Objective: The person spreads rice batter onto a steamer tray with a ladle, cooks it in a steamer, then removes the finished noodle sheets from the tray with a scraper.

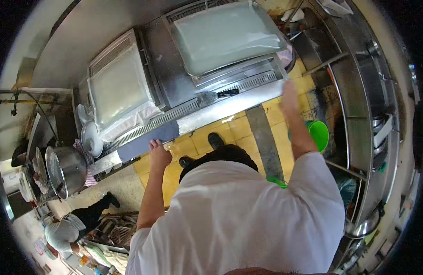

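My left hand [160, 153] is at the front edge of the steel counter, its fingertips touching a dark blue-grey cloth [142, 143] that lies along the edge. Its fingers look slightly apart. Blurred by motion, my right hand [289, 97] is beside the counter's right end, over the yellow floor; its fingers cannot be made out. Between the hands, a scraper or brush with a black handle [228, 93] lies on the slotted counter strip. Behind it, a large tray with a pale, glossy surface [230, 36] rests on the right unit. Another pale sheet covers the left unit [119, 89].
A green bucket [318, 136] stands on the yellow tiled floor [239, 130]. Steel shelving [358, 105] runs along the right. At left are a big steel pot [69, 172] and a round lid [91, 139]. Another person [67, 229] is at the lower left.
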`<state>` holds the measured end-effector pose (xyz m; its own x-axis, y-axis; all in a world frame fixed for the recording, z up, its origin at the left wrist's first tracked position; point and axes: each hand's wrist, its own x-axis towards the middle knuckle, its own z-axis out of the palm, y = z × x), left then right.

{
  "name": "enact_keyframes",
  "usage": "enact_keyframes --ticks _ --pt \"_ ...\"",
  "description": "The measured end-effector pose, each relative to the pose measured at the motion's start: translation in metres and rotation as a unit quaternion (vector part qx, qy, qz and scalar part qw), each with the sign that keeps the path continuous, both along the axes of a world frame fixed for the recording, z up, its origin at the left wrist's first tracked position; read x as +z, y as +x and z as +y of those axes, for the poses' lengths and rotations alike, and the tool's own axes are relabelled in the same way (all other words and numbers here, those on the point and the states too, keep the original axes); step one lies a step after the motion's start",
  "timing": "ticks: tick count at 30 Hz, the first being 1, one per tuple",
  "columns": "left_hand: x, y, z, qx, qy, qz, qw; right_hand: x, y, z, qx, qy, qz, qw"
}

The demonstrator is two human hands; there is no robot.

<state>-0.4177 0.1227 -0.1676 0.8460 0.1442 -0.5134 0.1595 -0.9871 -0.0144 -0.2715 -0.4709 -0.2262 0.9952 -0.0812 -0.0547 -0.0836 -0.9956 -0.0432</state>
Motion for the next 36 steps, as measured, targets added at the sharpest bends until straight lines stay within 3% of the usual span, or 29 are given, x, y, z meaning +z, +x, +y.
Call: enact_keyframes --ticks 1,3,4,6,7,8,11,13,14,16,19,20,21,23,25,27,29,32,34,35,36 --pt "-0.009 -0.001 0.005 -0.007 0.005 -0.004 1.0 -0.041 0.013 -0.055 0.033 -0.173 -0.032 0.984" --pt "-0.011 0.0 0.009 -0.006 0.012 -0.013 1.0 0.013 0.03 -0.071 -0.089 -0.118 0.1 0.984" --pt "-0.007 0.003 0.01 0.001 0.002 -0.002 1.0 0.041 0.044 -0.064 -0.082 -0.117 0.094 0.985" --pt "-0.001 0.009 0.011 0.025 -0.008 0.001 1.0 0.082 0.079 -0.031 -0.164 0.054 0.053 0.984" --pt "0.001 0.01 0.012 0.034 -0.021 0.004 0.999 0.085 0.095 -0.005 -0.101 0.078 -0.097 0.987" --pt "0.004 0.009 0.015 0.042 -0.033 0.007 0.999 0.091 0.109 0.019 -0.04 0.131 -0.107 0.985" --pt "0.006 0.006 0.027 0.073 -0.083 -0.053 0.992 0.181 0.113 0.154 0.07 0.248 -0.1 0.961" --pt "0.012 0.007 0.031 0.093 -0.098 -0.065 0.989 0.14 0.138 0.207 0.187 0.294 -0.156 0.924" --pt "0.016 0.008 0.034 0.105 -0.115 -0.07 0.985 0.14 0.143 0.226 0.198 0.295 -0.158 0.922" --pt "0.028 0.012 0.038 0.139 -0.135 -0.074 0.978 0.143 0.152 0.26 0.265 0.158 0.146 0.94" --pt "0.011 0.007 0.066 0.204 -0.188 -0.111 0.954 0.138 0.205 0.272 0.224 0.174 0.185 0.941" --pt "0.003 0.004 0.077 0.23 -0.22 -0.147 0.936 0.132 0.229 0.265 0.158 0.355 0.186 0.903" --pt "0.005 0.003 0.086 0.241 -0.22 -0.149 0.933 0.126 0.251 0.256 0.082 0.522 0.183 0.829" --pt "0.022 0.013 0.107 0.269 -0.255 -0.179 0.911 0.141 0.279 0.251 0.0 0.706 0.091 0.702" --pt "0.054 0.03 0.134 0.29 -0.267 -0.188 0.899 0.158 0.303 0.252 -0.046 0.792 0.049 0.607" --pt "0.043 0.05 0.179 0.269 -0.264 -0.256 0.89 0.155 0.337 0.255 -0.07 0.796 0.039 0.599" --pt "0.053 0.077 0.216 0.328 -0.336 -0.29 0.834 0.145 0.358 0.28 -0.099 0.8 0.029 0.591" --pt "0.053 0.126 0.286 0.336 -0.339 -0.34 0.81 0.133 0.374 0.333 -0.067 0.782 0.109 0.611" --pt "0.063 0.164 0.324 0.315 -0.275 -0.358 0.835 0.135 0.366 0.404 -0.088 0.702 0.118 0.697" --pt "0.041 0.182 0.354 0.302 -0.254 -0.386 0.834 0.133 0.364 0.434 -0.09 0.699 0.12 0.699" --pt "0.043 0.201 0.368 0.304 -0.256 -0.384 0.834 0.13 0.362 0.463 -0.068 0.666 0.123 0.733"
